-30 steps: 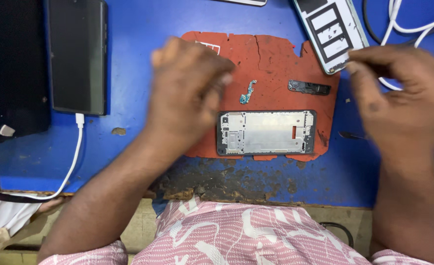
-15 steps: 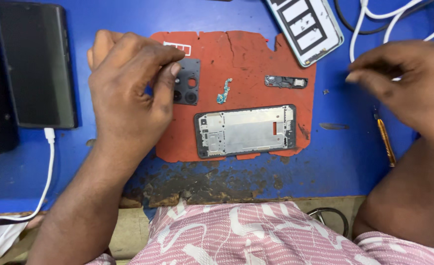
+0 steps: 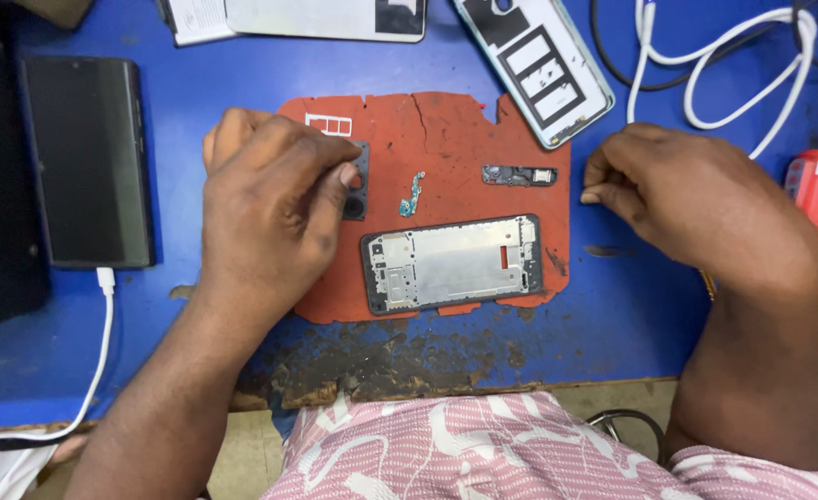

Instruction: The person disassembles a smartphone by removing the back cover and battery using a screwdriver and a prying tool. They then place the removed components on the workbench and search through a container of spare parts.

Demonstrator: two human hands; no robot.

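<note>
On the blue worktop (image 3: 196, 111), the left hand (image 3: 270, 208) pinches a dark camera-hole bracket (image 3: 358, 181) over the torn red rubber mat (image 3: 446, 130), left of the grey metal phone frame (image 3: 450, 262), while the right hand (image 3: 696, 199) rests curled, fingers together, just right of that mat.

A worn blue tabletop (image 3: 242, 120), its paint flaked dark along the near edge, evenly lit.

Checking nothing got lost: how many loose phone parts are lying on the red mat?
4: the camera cover under the left hand, small green board, dark strip, and phone frame at the front. The hand may hide more.
</note>
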